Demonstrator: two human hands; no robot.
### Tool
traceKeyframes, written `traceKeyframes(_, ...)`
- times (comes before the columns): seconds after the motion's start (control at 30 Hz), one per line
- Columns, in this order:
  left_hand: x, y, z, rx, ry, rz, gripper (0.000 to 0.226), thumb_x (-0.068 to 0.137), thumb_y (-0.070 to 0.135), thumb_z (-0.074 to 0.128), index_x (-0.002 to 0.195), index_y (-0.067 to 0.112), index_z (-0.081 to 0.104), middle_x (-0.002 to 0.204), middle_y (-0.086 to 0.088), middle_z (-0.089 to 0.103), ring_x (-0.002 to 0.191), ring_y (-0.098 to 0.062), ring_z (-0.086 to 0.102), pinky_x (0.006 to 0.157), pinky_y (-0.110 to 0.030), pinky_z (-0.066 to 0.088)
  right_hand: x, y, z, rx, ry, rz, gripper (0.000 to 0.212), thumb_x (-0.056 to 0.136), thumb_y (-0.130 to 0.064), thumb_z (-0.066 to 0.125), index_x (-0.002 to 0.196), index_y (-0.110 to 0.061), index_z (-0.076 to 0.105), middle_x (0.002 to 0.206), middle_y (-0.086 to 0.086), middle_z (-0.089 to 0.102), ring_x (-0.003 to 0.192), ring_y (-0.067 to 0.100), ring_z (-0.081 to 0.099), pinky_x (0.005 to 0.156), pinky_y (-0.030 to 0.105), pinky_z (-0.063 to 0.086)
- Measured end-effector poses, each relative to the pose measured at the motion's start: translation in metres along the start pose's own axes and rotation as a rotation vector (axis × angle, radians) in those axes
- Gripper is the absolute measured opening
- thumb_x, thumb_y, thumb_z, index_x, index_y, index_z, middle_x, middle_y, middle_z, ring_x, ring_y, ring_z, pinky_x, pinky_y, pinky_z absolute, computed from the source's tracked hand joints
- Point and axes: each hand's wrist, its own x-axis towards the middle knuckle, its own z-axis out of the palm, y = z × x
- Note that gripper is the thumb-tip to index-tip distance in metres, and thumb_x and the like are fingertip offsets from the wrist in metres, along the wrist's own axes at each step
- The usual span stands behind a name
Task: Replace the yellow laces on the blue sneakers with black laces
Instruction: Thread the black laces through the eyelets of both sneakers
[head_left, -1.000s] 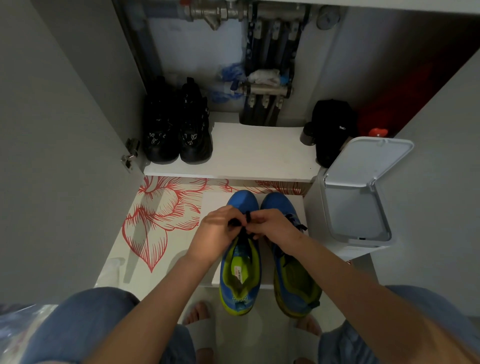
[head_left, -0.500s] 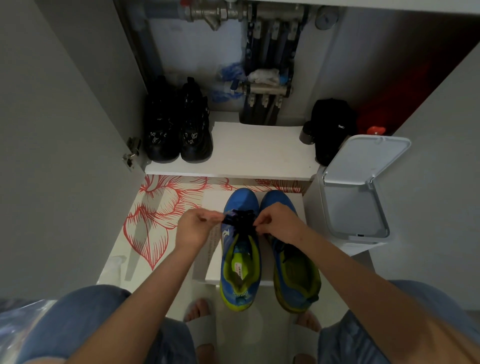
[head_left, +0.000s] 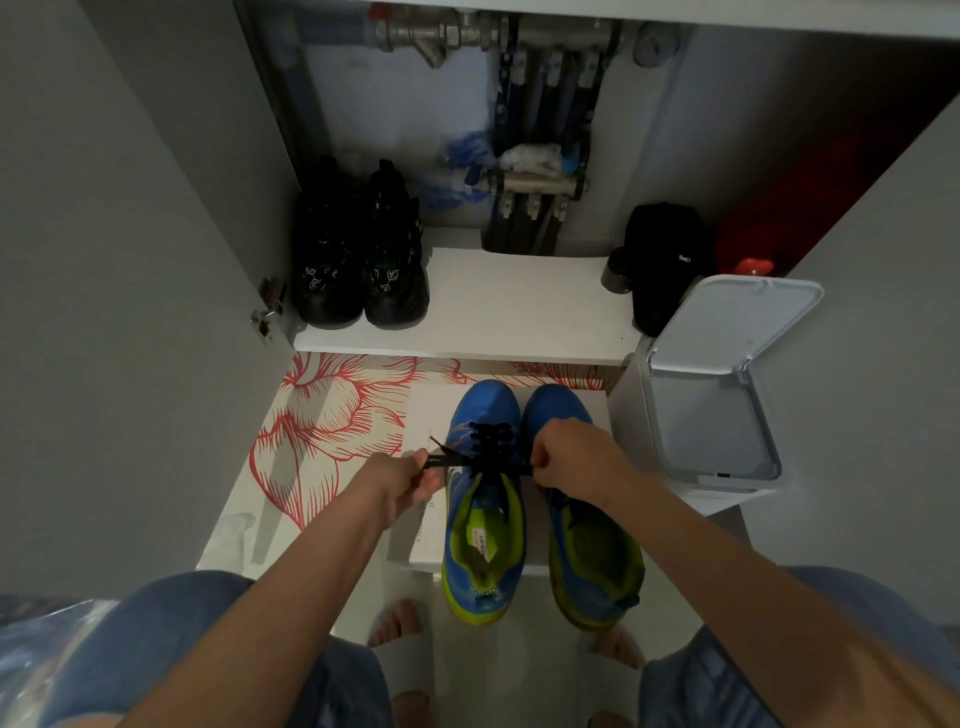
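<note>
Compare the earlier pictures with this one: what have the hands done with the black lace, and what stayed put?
Both hands drew apart sideways: the left hand went left, the right hand slightly right, each pinching an end of the black lace, now stretched taut across the left blue-and-green sneaker. It, the right blue sneaker, the flat white box beneath them and the open white plastic bin stayed put.

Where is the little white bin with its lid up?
In the head view, the white bin stands on the right, close beside the blue sneakers and in front of the right end of the white shelf.
</note>
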Motion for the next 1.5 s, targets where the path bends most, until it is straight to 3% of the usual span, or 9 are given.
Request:
traceKeyframes(0.13, 0.001, 0.002, -0.002, -0.099, -0.082, -0.061, 0.021, 0.096, -0.003, 0.043, 0.078, 0.0, 0.052, 0.075, -0.011, 0.053, 0.063, -0.013, 0.05, 0.038, -0.015, 0.049, 0.001, 0.003, 0.001, 0.092, -0.005, 0.003, 0.018, 0.084, -0.016, 0.06, 0.094, -0.005, 0.072, 0.093, 0.01, 0.071, 0.085, 0.021, 0.065, 0.075, 0.034, 0.053)
traceKeyframes(0.33, -0.004, 0.009, -0.002, 0.282, -0.032, 0.099, 0.027, 0.088, -0.015, 0.049, 0.071, 0.002, 0.062, 0.071, -0.011, 0.06, 0.039, -0.007, 0.059, 0.04, -0.012, 0.049, 0.0, 0.004, 0.0, 0.257, 0.028, 0.011, 0.016, 0.087, -0.021, 0.063, 0.099, -0.012, 0.07, 0.1, 0.004, 0.07, 0.091, 0.017, 0.063, 0.076, 0.026, 0.048)
traceKeyframes(0.67, -0.003, 0.006, 0.0, 0.321, 0.054, 0.11, 0.023, 0.094, -0.004, 0.048, 0.072, -0.001, 0.051, 0.051, -0.01, 0.055, 0.025, -0.005, 0.05, 0.033, -0.01, 0.042, -0.003, 0.008, 0.002, 0.126, 0.014, -0.012, 0.017, 0.086, -0.021, 0.066, 0.1, -0.013, 0.073, 0.101, 0.002, 0.071, 0.094, 0.016, 0.063, 0.08, 0.025, 0.047)
traceKeyframes(0.97, 0.017, -0.001, -0.006, 0.413, 0.119, 0.094, 0.019, 0.093, 0.001, 0.054, 0.075, -0.004, 0.055, 0.032, 0.002, 0.054, 0.03, -0.009, 0.055, 0.047, -0.021, 0.052, -0.003, 0.011, 0.009, 0.093, 0.083, -0.016, 0.016, 0.086, -0.022, 0.067, 0.099, -0.016, 0.074, 0.1, 0.001, 0.071, 0.094, 0.015, 0.061, 0.081, 0.026, 0.047)
traceKeyframes(1.07, 0.014, 0.0, -0.007, 0.468, 0.074, 0.2, 0.015, 0.095, 0.006, 0.051, 0.102, -0.004, 0.06, 0.058, -0.004, 0.063, 0.038, -0.009, 0.059, 0.052, -0.024, 0.056, -0.003, 0.012, 0.009, 0.303, 0.062, 0.022, 0.02, 0.088, -0.021, 0.064, 0.105, -0.013, 0.071, 0.105, 0.003, 0.07, 0.099, 0.017, 0.062, 0.085, 0.026, 0.047)
traceKeyframes(1.13, 0.006, 0.002, -0.006, 0.461, 0.018, 0.169, 0.019, 0.099, 0.007, 0.044, 0.114, 0.0, 0.054, 0.084, -0.014, 0.063, 0.046, -0.013, 0.062, 0.045, -0.025, 0.051, -0.006, 0.013, 0.001, 0.497, 0.102, 0.066, 0.025, 0.091, -0.019, 0.06, 0.113, -0.009, 0.066, 0.114, 0.006, 0.066, 0.106, 0.018, 0.06, 0.091, 0.024, 0.043)
traceKeyframes(1.23, 0.0, 0.001, -0.013, 0.651, -0.041, 0.051, 0.037, 0.097, -0.004, 0.038, 0.133, 0.003, 0.044, 0.121, -0.023, 0.056, 0.071, -0.022, 0.059, 0.06, -0.034, 0.049, -0.018, 0.025, -0.007, 0.54, 0.218, 0.201, 0.03, 0.094, -0.006, 0.049, 0.123, -0.005, 0.058, 0.126, 0.01, 0.058, 0.117, 0.022, 0.053, 0.094, 0.023, 0.038)
traceKeyframes(1.37, -0.022, -0.003, -0.018, 0.94, -0.287, -0.083, 0.039, 0.091, 0.001, 0.052, 0.13, 0.0, 0.046, 0.125, -0.023, 0.057, 0.102, -0.03, 0.06, 0.089, -0.044, 0.052, -0.06, 0.04, -0.001, 0.52, 0.102, 0.396, 0.027, 0.095, -0.014, 0.05, 0.116, 0.002, 0.052, 0.114, 0.019, 0.057, 0.104, 0.028, 0.055, 0.084, 0.032, 0.046)
traceKeyframes(1.5, -0.037, -0.014, -0.004, 0.842, -0.319, -0.009, 0.045, 0.091, 0.025, 0.06, 0.131, 0.009, 0.046, 0.132, -0.014, 0.052, 0.108, -0.028, 0.059, 0.086, -0.04, 0.053, -0.093, 0.033, 0.01, 0.496, -0.203, 0.548, 0.053, 0.096, -0.027, 0.049, 0.135, 0.006, 0.035, 0.126, 0.021, 0.05, 0.107, 0.031, 0.054, 0.082, 0.034, 0.053)
